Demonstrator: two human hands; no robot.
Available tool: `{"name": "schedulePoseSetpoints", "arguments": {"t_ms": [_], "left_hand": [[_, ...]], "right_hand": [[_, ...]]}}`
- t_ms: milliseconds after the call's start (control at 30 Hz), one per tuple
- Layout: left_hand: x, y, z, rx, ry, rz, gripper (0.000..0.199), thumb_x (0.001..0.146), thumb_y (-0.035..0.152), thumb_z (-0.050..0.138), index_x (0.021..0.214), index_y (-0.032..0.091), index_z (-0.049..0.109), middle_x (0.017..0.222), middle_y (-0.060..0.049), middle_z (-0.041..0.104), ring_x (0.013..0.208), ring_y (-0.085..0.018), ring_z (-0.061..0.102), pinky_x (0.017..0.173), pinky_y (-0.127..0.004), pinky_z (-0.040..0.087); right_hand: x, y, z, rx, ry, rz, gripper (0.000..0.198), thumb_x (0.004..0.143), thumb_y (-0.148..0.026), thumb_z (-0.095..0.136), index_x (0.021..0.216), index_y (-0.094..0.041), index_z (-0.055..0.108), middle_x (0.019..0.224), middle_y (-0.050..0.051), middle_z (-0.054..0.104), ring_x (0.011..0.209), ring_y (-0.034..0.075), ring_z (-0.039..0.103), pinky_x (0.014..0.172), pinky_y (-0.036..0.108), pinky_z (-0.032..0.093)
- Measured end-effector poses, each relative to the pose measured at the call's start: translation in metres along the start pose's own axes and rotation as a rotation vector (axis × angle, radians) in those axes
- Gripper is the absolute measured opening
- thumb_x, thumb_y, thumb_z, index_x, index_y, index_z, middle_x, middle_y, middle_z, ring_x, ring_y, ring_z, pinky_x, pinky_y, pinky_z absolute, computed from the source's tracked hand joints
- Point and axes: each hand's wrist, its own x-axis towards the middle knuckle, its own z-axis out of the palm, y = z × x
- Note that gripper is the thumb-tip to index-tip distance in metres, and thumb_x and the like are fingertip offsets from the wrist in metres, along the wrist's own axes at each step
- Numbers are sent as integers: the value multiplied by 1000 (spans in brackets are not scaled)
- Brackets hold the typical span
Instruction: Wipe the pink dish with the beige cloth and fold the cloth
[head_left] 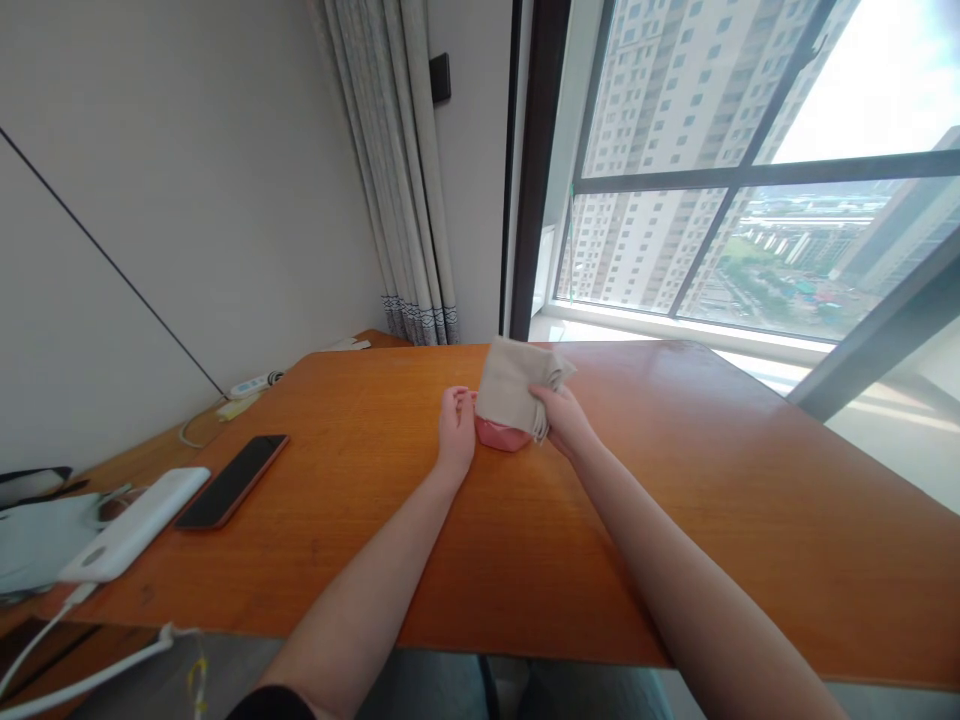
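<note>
Wall (187, 180): plain, grey, crossed by a slanting dark line (112, 248). Curtain (397, 150): pale grey, hanging in folds, patterned band near the hem. Window (739, 176): right side, dark-framed, bright daylight entering; tower (652, 110) visible outside. Sill (630, 325): pale, sunlit. Tabletop (712, 500): orange-brown wood, glossy toward the window.

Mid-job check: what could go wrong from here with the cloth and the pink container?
The beige cloth, held at one side by the right hand, covers much of the pink container, so anything inside could go unnoticed.

Its loose folds might catch the rim and tip or drag the container if the left hand isn't steadying it firmly; its grip is unclear.

Less likely, a snag on the white cable could tug the power bank.
</note>
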Motion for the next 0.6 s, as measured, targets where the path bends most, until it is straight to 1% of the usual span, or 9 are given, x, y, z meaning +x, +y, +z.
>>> {"name": "schedulePoseSetpoints", "arguments": {"t_ms": [67, 100, 133, 200, 267, 300, 333, 467, 600], "left_hand": [[4, -10, 1, 20, -5, -31, 26, 90, 35, 32, 106, 19, 45, 113, -10, 60, 100, -15, 58, 90, -31, 43], [5, -14, 3, 72, -39, -50, 26, 89, 36, 36, 106, 19, 47, 115, -11, 59, 102, -16, 58, 93, -33, 41], [6, -18, 4, 141, -86, -72, 26, 87, 36, 40, 106, 19, 49, 114, -10, 61, 104, -18, 57, 98, -37, 38], [8, -24, 6, 279, -190, -111, 26, 84, 36, 46, 105, 22, 53, 109, -7, 65, 105, -21, 57, 105, -46, 27], [8, -26, 7, 383, -252, -121, 25, 82, 35, 48, 103, 25, 56, 104, -5, 67, 105, -24, 58, 107, -52, 18], [7, -26, 7, 415, -258, -113, 25, 82, 34, 48, 104, 25, 56, 105, -5, 68, 106, -24, 57, 107, -54, 16], [6, -26, 6, 436, -253, -104, 26, 82, 34, 48, 105, 25, 55, 107, -5, 67, 107, -25, 56, 106, -54, 17], [3, -23, 4, 469, -229, -108, 25, 83, 34, 45, 105, 25, 54, 110, -6, 67, 109, -25, 55, 106, -55, 15], [3, -25, 1, 438, -235, -120, 25, 83, 31, 46, 107, 25, 52, 110, -4, 67, 111, -23, 55, 108, -56, 10]], "right_hand": [[3, -3, -8, -88, 191, -238, 36, 77, -32, 45, 106, -17, 60, 97, 7, 67, 101, 26, 58, 89, 42, 46], [4, -4, -11, -191, 215, -351, 36, 78, -31, 43, 108, -18, 59, 101, 8, 66, 105, 26, 56, 93, 42, 43], [3, -4, -13, -326, 159, -439, 35, 78, -29, 43, 106, -19, 60, 102, 7, 65, 106, 25, 54, 96, 43, 39], [-1, -3, -12, -626, -136, -533, 26, 73, -23, 48, 93, -22, 64, 94, 6, 66, 99, 25, 56, 98, 42, 36], [-8, 2, -3, -855, -443, -562, 15, 70, -21, 53, 79, -22, 64, 84, 5, 67, 91, 23, 57, 97, 40, 36], [-11, 4, 2, -929, -528, -563, 11, 71, -20, 53, 75, -22, 63, 82, 5, 67, 88, 23, 57, 96, 40, 36], [-15, 6, 7, -982, -554, -561, 11, 73, -20, 52, 75, -22, 63, 82, 5, 67, 87, 22, 57, 97, 40, 34], [-25, 12, 15, -1057, -453, -508, 13, 77, -26, 55, 86, -24, 64, 90, 5, 67, 93, 23, 55, 100, 48, 26], [-24, 18, 10, -1106, -452, -444, 31, 66, -29, 69, 96, -24, 62, 97, 8, 65, 96, 26, 52, 83, 38, 39]]}}
